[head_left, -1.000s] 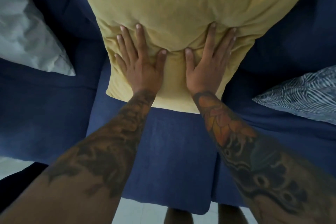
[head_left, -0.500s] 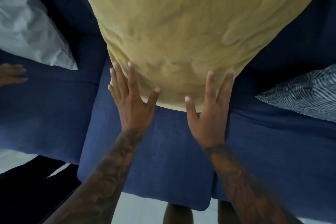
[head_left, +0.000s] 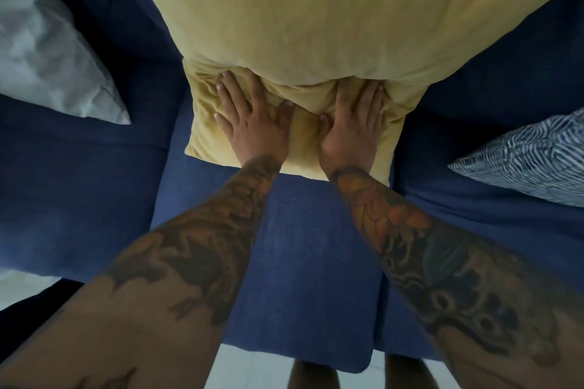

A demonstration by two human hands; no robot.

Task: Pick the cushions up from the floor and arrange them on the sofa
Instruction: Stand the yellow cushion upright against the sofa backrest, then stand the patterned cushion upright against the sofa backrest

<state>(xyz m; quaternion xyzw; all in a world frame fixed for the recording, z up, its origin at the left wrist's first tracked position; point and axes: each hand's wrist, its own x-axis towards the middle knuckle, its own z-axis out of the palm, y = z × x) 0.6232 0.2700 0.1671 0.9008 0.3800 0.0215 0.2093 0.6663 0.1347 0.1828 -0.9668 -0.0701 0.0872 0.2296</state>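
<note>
A large yellow cushion (head_left: 331, 19) leans against the back of the blue sofa (head_left: 303, 246), standing on the middle seat. My left hand (head_left: 252, 123) and my right hand (head_left: 354, 123) lie flat on its lower part, fingers spread, pressing a deep dent into it. The fingertips sink under a fold of the fabric. A white cushion (head_left: 47, 50) leans at the left of the sofa. A blue-and-white patterned cushion (head_left: 531, 161) lies at the right.
The sofa's seat front edge runs across the bottom, with pale floor tiles (head_left: 252, 366) below it. My legs (head_left: 316, 376) stand against the sofa's front. A dark shape (head_left: 28, 303) shows at the lower left by the floor.
Half a second ago both hands were drawn back to the cushion's lower edge. Now they are pushed forward into it again, denting its lower part.
</note>
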